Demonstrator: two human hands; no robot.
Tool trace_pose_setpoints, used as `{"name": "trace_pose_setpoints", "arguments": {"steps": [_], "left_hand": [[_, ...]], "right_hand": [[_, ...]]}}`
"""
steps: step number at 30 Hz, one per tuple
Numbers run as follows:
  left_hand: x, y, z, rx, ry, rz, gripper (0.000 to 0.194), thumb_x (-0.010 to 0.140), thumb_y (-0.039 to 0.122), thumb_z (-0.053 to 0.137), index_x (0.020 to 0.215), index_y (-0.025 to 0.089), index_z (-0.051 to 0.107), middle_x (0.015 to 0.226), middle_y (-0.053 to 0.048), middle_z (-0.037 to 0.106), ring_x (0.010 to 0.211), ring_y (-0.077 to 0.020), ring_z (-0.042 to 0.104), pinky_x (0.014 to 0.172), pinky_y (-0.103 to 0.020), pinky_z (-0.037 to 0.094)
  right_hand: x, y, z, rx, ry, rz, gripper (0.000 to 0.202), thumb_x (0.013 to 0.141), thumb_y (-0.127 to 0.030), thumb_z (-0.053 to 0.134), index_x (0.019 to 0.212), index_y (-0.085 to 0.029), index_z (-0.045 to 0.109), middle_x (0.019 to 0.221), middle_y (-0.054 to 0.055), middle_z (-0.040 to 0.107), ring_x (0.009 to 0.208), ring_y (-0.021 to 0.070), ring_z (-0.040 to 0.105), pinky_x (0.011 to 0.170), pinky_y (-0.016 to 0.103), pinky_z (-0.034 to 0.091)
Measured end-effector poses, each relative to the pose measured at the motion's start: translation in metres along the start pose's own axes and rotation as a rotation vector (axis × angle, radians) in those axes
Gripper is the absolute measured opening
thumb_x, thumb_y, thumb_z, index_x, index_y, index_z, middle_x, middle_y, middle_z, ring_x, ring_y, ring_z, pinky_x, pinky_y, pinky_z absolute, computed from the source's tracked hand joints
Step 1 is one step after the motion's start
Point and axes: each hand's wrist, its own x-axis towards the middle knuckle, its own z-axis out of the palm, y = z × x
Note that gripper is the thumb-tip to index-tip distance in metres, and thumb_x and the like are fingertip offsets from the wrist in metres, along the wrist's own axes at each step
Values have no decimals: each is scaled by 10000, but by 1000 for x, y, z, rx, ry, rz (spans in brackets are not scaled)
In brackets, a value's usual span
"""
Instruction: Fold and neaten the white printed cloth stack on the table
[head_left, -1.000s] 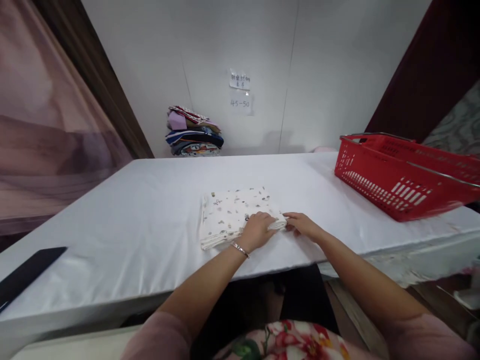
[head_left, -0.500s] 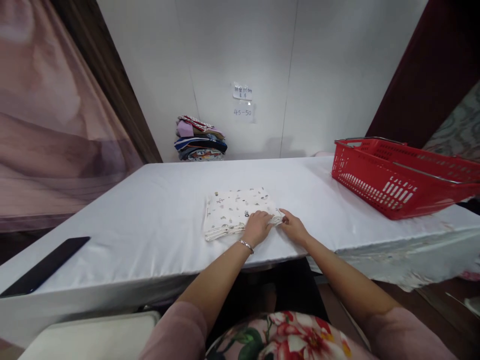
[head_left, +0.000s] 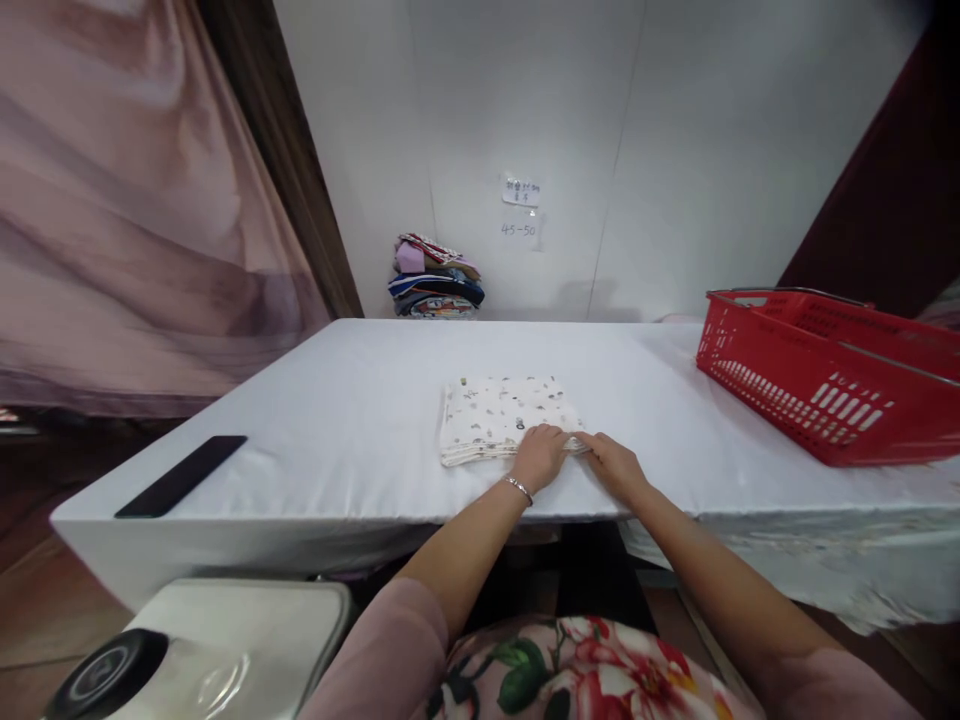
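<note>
A folded white cloth [head_left: 495,410] with small scattered prints lies flat on the white-covered table, its stacked layers showing along the near edge. My left hand [head_left: 538,458] rests over the near right part of it, fingers curled together at the corner, with a silver bracelet on the wrist. Close beside it, my right hand [head_left: 613,466] pinches the right corner of the same cloth. The fingertips of both hands almost meet there, and the thumbs are partly hidden.
A red plastic basket [head_left: 795,375] stands on the table [head_left: 360,400] at the right. Folded clothes [head_left: 436,280] are stacked by the back wall, left of paper signs [head_left: 520,212]. A dark flat object [head_left: 184,475] lies at the left. Below is a white-topped item [head_left: 247,630].
The view has turned slightly left and shifted, so the table things appear further right. My right hand has drawn nearer to my left at the cloth's corner, which now lies flatter.
</note>
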Motion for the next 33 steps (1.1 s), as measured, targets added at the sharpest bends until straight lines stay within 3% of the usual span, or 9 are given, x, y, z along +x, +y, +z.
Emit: {"name": "trace_pose_setpoints", "arguments": {"steps": [5,10,15,19,22,26,33], "left_hand": [[-23,-17,-15,-2,31,-55,218,836,233,511,1047,195,549,1054,-46,595,1018,-187,494,891,-345,377],[-68,-51,-40,14,101,-154,222,862,239,463,1056,200,563,1082,-53,603,1027,-182,511,906,-354,389],[-112,-88,-68,48,189,-326,238,871,257,431,1043,208,588,1089,-60,614,1023,-193,527,901,-383,411],[-132,-112,-82,69,268,-474,256,860,215,413,1027,188,605,1059,-64,630,1010,-196,534,900,-370,427],[-136,-119,-85,47,299,-516,253,843,192,437,1024,182,614,1039,-62,634,1005,-191,530,906,-346,431],[-128,-116,-86,-14,257,-434,228,834,187,469,991,206,632,1016,-44,628,987,-172,527,892,-328,442],[-106,-115,-96,53,8,-248,187,828,187,486,858,207,669,925,-53,617,926,-184,506,828,-331,438]], "right_hand": [[0,1,-2,17,-10,11,378,870,-230,390,1230,-281,493,945,21,595,826,165,564,673,239,385],[-1,2,-2,46,-13,28,389,860,-229,385,1228,-284,495,946,18,596,821,170,562,681,250,389],[0,4,-2,89,-3,22,407,837,-223,411,1228,-293,496,950,11,604,816,167,556,677,245,390],[-1,4,-4,97,-10,27,408,832,-245,413,1229,-290,499,937,10,600,791,163,557,669,246,392],[-1,3,-5,81,-28,36,413,831,-267,411,1233,-293,497,913,10,596,743,158,552,635,246,387],[-1,4,-6,77,-40,40,418,833,-257,399,1240,-285,487,929,12,589,753,157,549,647,251,391],[-1,5,-3,94,-15,30,422,827,-259,415,1243,-294,484,920,9,600,736,154,549,648,255,404]]}}
